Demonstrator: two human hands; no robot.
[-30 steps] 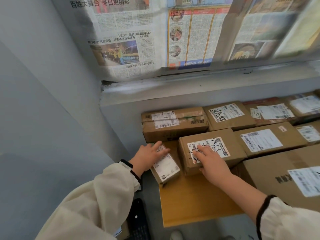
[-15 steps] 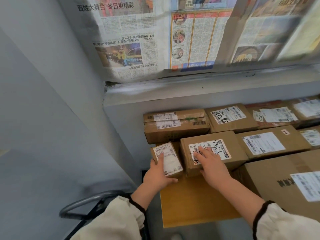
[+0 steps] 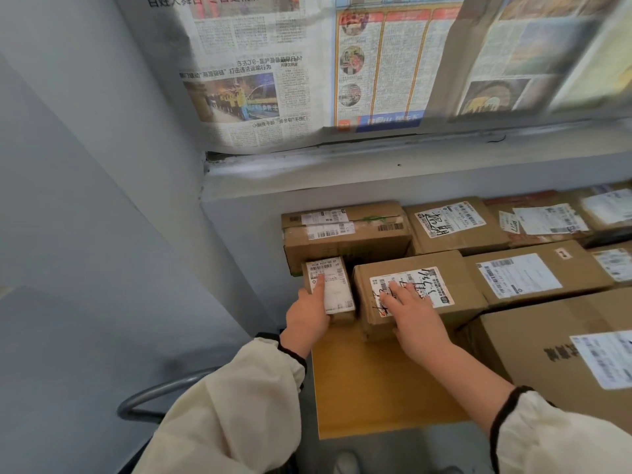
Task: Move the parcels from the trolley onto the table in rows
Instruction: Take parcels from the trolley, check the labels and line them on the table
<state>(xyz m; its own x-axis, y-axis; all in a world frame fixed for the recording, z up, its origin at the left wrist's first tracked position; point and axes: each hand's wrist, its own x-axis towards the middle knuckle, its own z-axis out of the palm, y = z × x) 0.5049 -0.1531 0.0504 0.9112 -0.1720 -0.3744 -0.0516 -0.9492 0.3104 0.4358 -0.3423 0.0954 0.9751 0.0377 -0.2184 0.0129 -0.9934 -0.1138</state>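
Observation:
A small cardboard parcel [image 3: 337,289] with a white label lies at the left end of the wooden table [image 3: 372,388], against a longer box [image 3: 345,234] behind it. My left hand [image 3: 307,316] grips the small parcel's near end, with the index finger stretched over its label. To the right sits a medium box [image 3: 444,295] with a handwritten label. My right hand [image 3: 415,316] lies flat on its top near corner, fingers spread. Several more brown parcels fill the table in rows.
A large box [image 3: 564,364] stands at the right near edge. More parcels [image 3: 519,271] line the grey wall under the sill. Newspapers [image 3: 307,63] cover the window above. A curved metal trolley handle [image 3: 160,393] shows at lower left by the grey wall.
My left hand has pushed the small parcel away from me and straightened it beside the medium box. My right hand has stayed on the medium box. The trolley handle has come into view.

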